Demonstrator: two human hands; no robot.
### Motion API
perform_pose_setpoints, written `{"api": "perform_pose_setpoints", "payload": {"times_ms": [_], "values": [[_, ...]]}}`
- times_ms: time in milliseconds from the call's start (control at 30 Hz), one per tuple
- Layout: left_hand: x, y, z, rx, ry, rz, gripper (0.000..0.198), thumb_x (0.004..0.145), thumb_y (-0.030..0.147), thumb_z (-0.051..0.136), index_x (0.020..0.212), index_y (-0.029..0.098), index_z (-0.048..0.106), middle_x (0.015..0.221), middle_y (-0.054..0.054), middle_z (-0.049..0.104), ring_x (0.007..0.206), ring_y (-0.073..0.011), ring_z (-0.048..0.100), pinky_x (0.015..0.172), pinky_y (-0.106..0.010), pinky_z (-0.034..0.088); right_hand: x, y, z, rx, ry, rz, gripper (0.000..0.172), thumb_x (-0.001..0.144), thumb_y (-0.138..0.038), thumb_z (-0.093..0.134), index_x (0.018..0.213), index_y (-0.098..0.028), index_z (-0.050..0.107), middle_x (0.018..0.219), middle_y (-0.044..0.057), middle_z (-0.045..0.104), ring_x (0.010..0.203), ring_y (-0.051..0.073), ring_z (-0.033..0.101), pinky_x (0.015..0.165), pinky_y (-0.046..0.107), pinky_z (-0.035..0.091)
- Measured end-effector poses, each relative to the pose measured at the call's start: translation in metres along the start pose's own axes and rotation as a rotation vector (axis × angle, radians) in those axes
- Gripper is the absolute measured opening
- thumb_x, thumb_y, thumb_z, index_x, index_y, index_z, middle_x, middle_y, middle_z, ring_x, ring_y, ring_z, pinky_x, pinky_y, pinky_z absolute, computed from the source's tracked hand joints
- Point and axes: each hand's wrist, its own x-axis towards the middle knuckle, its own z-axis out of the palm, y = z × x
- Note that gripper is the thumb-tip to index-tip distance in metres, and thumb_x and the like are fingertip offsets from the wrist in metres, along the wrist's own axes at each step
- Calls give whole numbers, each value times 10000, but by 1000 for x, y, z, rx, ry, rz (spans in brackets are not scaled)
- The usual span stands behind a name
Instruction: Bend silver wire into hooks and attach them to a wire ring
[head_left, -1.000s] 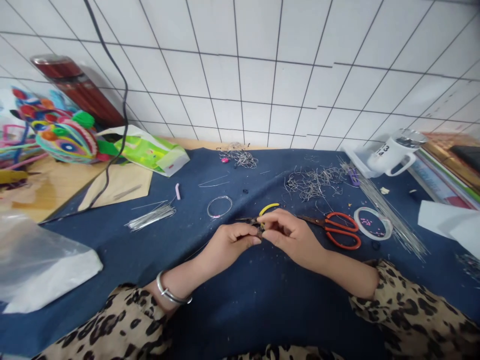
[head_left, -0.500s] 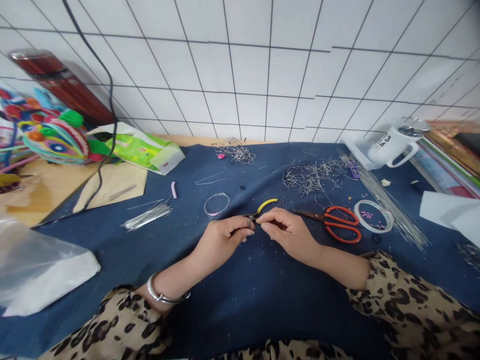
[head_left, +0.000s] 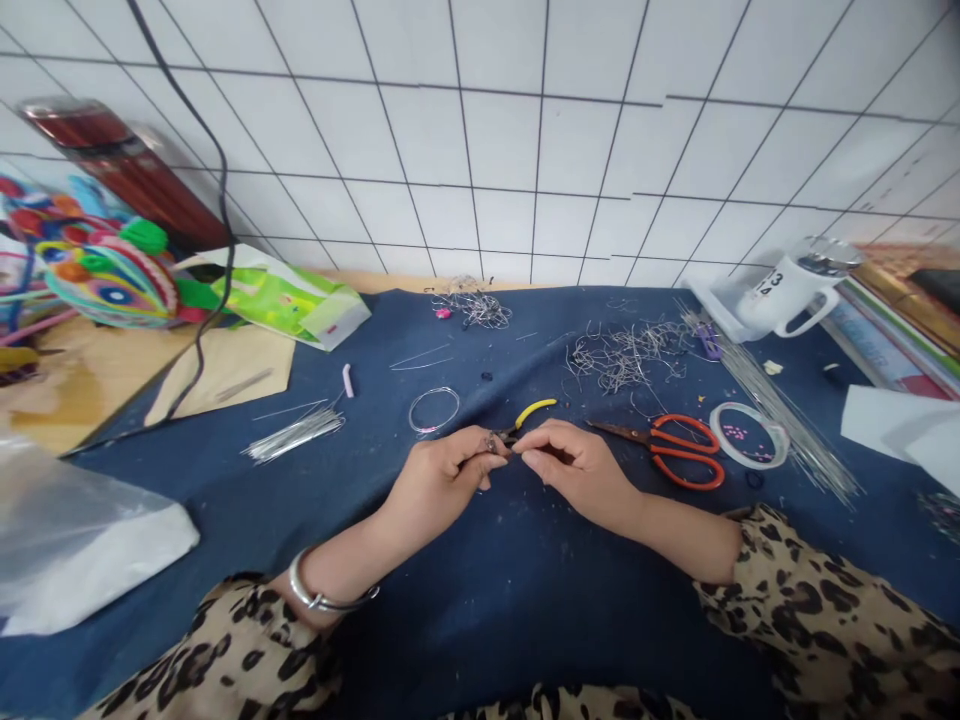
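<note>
My left hand (head_left: 442, 475) pinches a small dark piece of bent wire (head_left: 491, 443) between thumb and fingers. Close on its right, my right hand (head_left: 574, 465) is closed in a pinch at the same piece; what exactly its fingertips grip is too small to tell. Just behind the fingertips lies a tool with a yellow handle (head_left: 536, 410), its other end hidden by my hands. A wire ring (head_left: 433, 392) rests on the blue cloth (head_left: 525, 580), beyond my left hand. To the right of my right hand are red-handled scissors (head_left: 686, 450).
Tangled wire scraps (head_left: 626, 355) lie behind the scissors. A round dish of pink beads (head_left: 786, 440) and long straight wires (head_left: 817, 455) are at right, near a white mug (head_left: 787, 295). Cut wires (head_left: 296, 432) and a plastic bag (head_left: 97, 550) lie left. A black cable (head_left: 223, 190) hangs at left.
My left fingers have shifted slightly around the small wire piece. My right hand keeps its pinch in nearly the same place. The things on the cloth have not moved.
</note>
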Motion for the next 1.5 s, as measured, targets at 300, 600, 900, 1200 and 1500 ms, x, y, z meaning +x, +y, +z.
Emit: {"api": "perform_pose_setpoints", "payload": {"times_ms": [300,600,900,1200,1500], "values": [[3,4,-4,-453,40,-88,198,800,226,558,624,146,600,855,-54,654,831,-163,602,755,-269,447,1,-1,-1,-45,-3,37,169,836,-205,476,922,-180,619,785,0,549,653,79,504,644,218,413],[2,-1,0,-771,55,-146,43,734,180,648,775,176,662,798,-10,626,769,-127,549,750,-250,425,2,-3,2,43,-194,38,253,877,-274,416,1005,-156,600,826,12,544,613,64,546,667,225,455],[0,4,0,-804,-13,-151,37,760,175,625,752,154,655,731,-3,619,685,-105,540,670,-220,420,0,-3,6,-3,-247,65,183,842,-287,490,846,-159,620,729,-10,545,604,65,531,609,186,427],[-1,9,-1,-876,-111,-81,66,772,169,606,809,140,652,713,-26,614,642,-138,568,640,-281,444,-1,-6,4,248,-399,182,218,857,-290,455,845,-132,603,689,-14,548,526,49,523,554,181,427],[-3,4,-4,-955,-291,-74,161,757,257,628,857,149,693,777,-84,657,620,-163,592,598,-300,449,-1,-7,0,507,-580,318,247,834,-351,506,862,-124,600,687,-18,533,521,41,522,508,165,400]]}}
